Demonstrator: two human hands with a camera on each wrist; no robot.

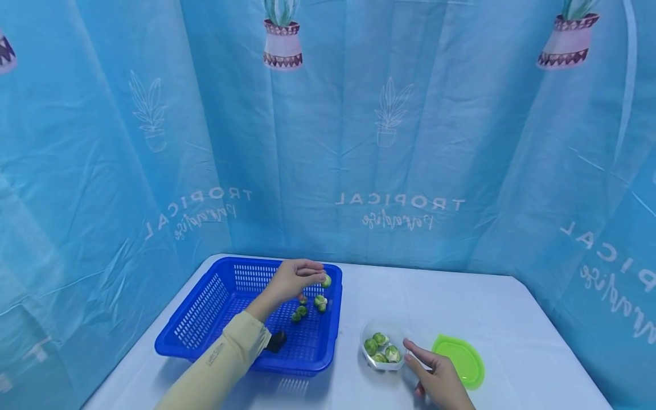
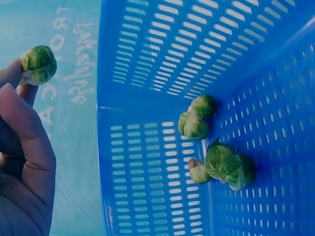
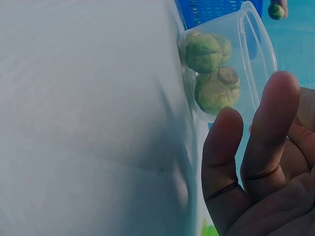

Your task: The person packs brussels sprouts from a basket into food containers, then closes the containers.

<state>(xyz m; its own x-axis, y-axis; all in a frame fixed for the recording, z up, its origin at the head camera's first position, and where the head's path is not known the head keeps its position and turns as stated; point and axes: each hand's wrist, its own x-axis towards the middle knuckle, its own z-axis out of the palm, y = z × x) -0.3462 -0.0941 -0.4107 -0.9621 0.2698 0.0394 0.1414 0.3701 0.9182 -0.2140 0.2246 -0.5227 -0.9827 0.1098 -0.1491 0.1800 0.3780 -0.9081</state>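
My left hand [image 1: 293, 280] pinches a Brussels sprout [image 2: 40, 65] between its fingertips, held above the far right side of a blue plastic basket [image 1: 334, 336]. Inside the basket several more sprouts [image 2: 235, 169] lie near its right end. To the right, a clear plastic container [image 1: 392, 367] stands on the table with several sprouts [image 3: 203, 52] in it. My right hand [image 1: 435, 376] is beside that container, thumb and fingers apart and lightly bent, tips close to its wall. Whether those fingertips touch the wall I cannot tell.
A bright green lid [image 1: 463, 361] lies on the white-covered table [image 1: 517, 336], right of the container and partly behind my right hand. Blue printed curtains [image 1: 405, 171] enclose the table at the back and sides. A dark wrist device [image 1: 277, 341] shows below my left sleeve.
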